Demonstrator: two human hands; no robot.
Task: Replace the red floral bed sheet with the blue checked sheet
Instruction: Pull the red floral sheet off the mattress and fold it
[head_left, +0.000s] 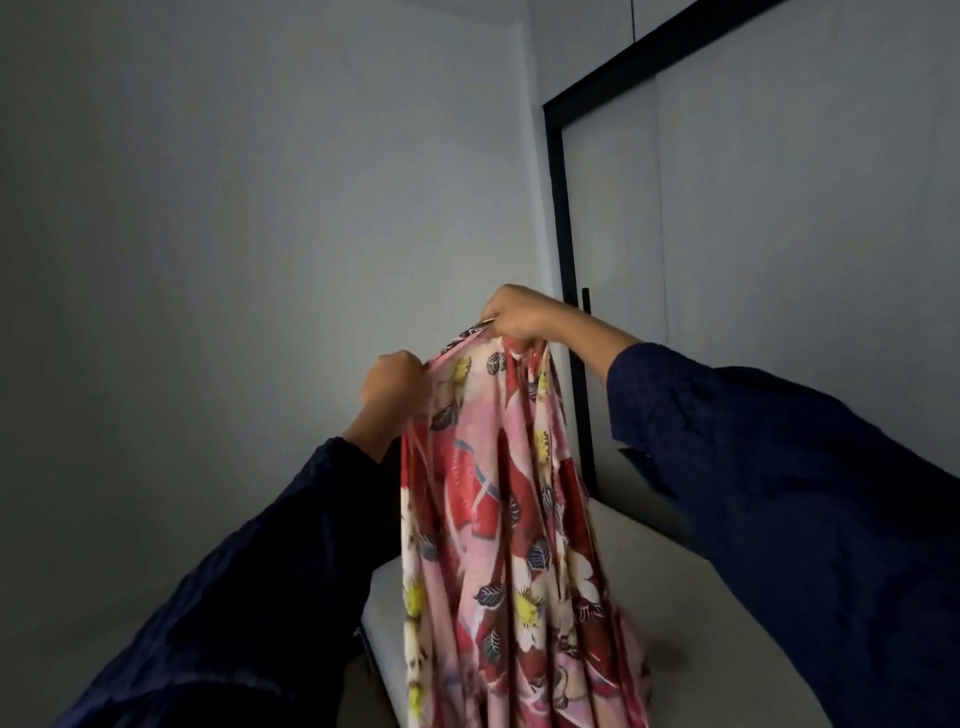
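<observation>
The red floral bed sheet (498, 519) hangs in long folds in front of me, lifted off the bare mattress (649, 597) below. My left hand (390, 382) grips its upper edge on the left. Higher and to the right, my right hand (514, 313) pinches the same edge at the top. Both arms wear dark blue sleeves. The sheet's lower part trails down onto the mattress. No blue checked sheet is in view.
A plain grey wall (234, 234) fills the left and centre. A black-framed sliding door or wardrobe (566, 260) stands at the right, close behind the mattress. The mattress's left corner (379, 608) ends near the wall.
</observation>
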